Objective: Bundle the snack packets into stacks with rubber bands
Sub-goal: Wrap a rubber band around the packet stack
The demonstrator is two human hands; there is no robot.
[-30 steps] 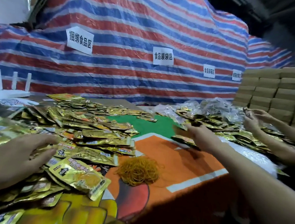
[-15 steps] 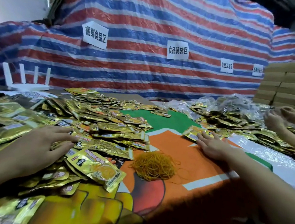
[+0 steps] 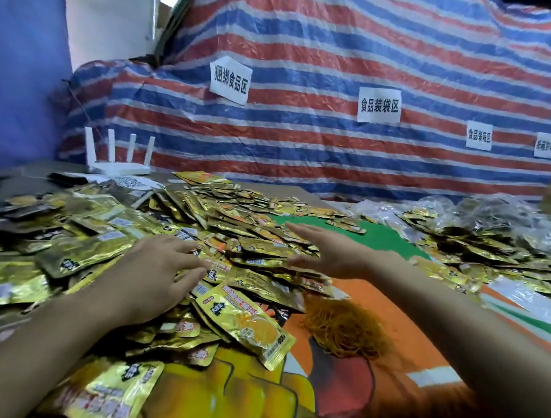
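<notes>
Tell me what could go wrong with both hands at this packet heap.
1. The packets overlap at every angle, so the open right hand and left hand may gather a crooked stack.
2. The rubber bands form a tangled heap at the pile's foot; sliding packets could bury them, or several bands may lift together.

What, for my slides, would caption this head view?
Open left hand and right hand over a heap of gold foil snack packets, beside tangled orange rubber bands.
</notes>
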